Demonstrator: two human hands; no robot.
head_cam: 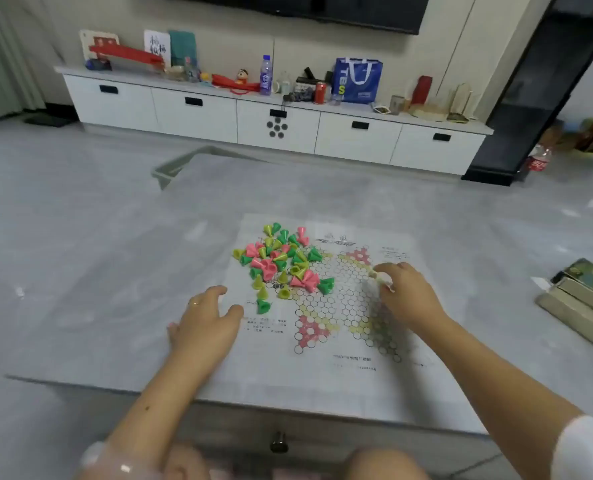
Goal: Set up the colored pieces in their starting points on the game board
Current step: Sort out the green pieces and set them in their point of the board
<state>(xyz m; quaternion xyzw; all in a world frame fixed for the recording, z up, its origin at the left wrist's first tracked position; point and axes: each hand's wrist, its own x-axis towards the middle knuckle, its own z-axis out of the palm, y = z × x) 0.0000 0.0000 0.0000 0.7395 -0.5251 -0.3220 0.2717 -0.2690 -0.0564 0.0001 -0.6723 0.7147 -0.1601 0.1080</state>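
Left of centre in the frame, the colored pieces (281,263), small pink, green and yellow cones, lie heaped on the upper left part of the paper game board (336,306). My left hand (206,323) rests spread on the table (115,271) just below-left of them. My right hand (407,292), right of the heap, pinches something small and pale.

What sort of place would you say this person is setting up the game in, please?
Most likely a home living room. A wall-mounted television hangs above a long white drawer cabinet cluttered with bottles and a blue shopping bag, and the game board lies on a low grey table.
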